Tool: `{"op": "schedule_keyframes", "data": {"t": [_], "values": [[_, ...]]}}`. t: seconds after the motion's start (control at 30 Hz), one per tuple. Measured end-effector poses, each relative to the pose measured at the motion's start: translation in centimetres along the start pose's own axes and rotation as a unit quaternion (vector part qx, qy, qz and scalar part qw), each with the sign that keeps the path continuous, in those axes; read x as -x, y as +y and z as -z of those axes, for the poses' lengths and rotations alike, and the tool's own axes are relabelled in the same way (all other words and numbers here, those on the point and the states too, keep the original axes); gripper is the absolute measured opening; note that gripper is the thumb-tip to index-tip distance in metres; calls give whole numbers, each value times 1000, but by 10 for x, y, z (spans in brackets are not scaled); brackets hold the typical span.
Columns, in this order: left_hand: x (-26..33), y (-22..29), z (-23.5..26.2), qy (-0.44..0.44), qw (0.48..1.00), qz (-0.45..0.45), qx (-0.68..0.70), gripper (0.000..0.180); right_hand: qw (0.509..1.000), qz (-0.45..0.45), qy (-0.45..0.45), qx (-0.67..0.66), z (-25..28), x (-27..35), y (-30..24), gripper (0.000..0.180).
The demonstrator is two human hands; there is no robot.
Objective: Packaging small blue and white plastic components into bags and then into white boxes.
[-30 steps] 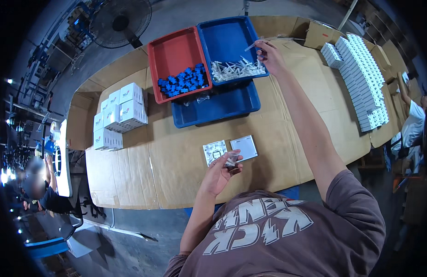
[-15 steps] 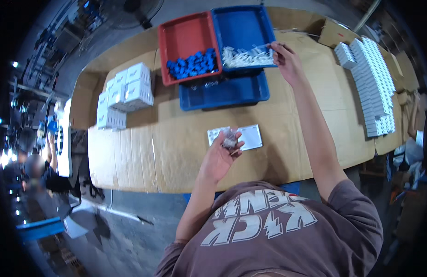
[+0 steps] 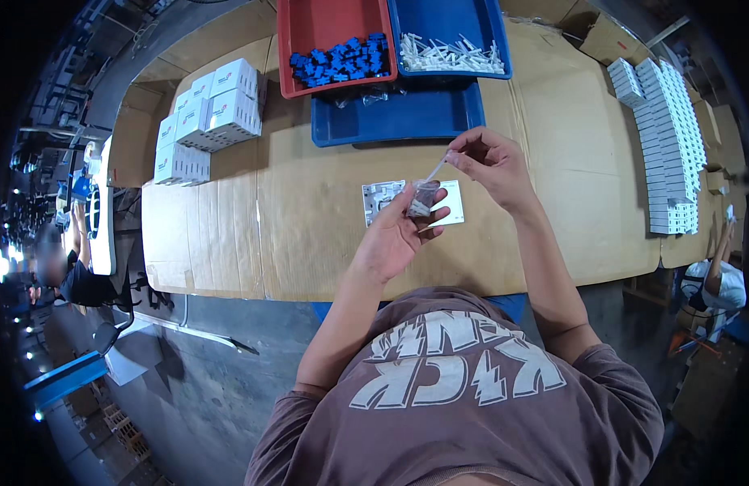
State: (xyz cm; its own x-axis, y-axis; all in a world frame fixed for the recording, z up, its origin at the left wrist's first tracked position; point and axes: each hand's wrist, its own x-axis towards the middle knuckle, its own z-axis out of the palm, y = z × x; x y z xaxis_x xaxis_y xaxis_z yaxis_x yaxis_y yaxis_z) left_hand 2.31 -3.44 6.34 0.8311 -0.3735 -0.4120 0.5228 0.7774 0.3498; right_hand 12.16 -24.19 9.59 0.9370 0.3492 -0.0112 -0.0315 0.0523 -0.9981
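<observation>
Closed round a small clear plastic bag [image 3: 423, 199] is my left hand [image 3: 391, 241]; pale contents show through the plastic, too blurred to name. My right hand [image 3: 497, 168] pinches a thin white plastic stick [image 3: 438, 166] between thumb and fingers, its lower end at the bag's upper edge. Whether the tip is inside the bag I cannot tell. Below the hands, a flat white sheet [image 3: 451, 209] with a printed picture lies on the cardboard-covered table [image 3: 310, 219]. Beyond them, a blue tray [image 3: 447, 16] holds many similar white sticks [image 3: 451, 57].
A red tray [image 3: 330, 20] holds blue plastic pieces [image 3: 342, 61]. Beneath both trays sits another blue tray [image 3: 399, 117] with clear bags at its back. White boxes [image 3: 208, 117] are stacked at left; long rows of small white boxes [image 3: 666, 146] line the right. Other people are at both sides.
My right hand has come back from the white sticks in the blue tray to the bag, bringing one stick. My left hand still holds the bag. The view has shifted.
</observation>
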Motion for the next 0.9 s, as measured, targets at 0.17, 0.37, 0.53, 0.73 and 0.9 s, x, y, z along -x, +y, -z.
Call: {"op": "schedule_keyframes", "data": {"t": [0.17,0.37,0.53,0.73,0.9], "values": [[2,-2,1,3,1000,7,-7,40,997,-32,-62,32,-4,0,-1,13],[4,-2,9,23,1000,13,-1,37,979,-83,-177,52,-14,-10,-1,9],[2,-3,15,25,1000,7,-2,35,973,-59,-216,52,-19,-15,2,10],[3,-5,15,42,999,2,-33,34,956,-42,-259,131,-15,-18,-10,9],[1,-5,17,44,998,4,-40,33,926,-32,-282,248,-15,-16,-17,16]]}}
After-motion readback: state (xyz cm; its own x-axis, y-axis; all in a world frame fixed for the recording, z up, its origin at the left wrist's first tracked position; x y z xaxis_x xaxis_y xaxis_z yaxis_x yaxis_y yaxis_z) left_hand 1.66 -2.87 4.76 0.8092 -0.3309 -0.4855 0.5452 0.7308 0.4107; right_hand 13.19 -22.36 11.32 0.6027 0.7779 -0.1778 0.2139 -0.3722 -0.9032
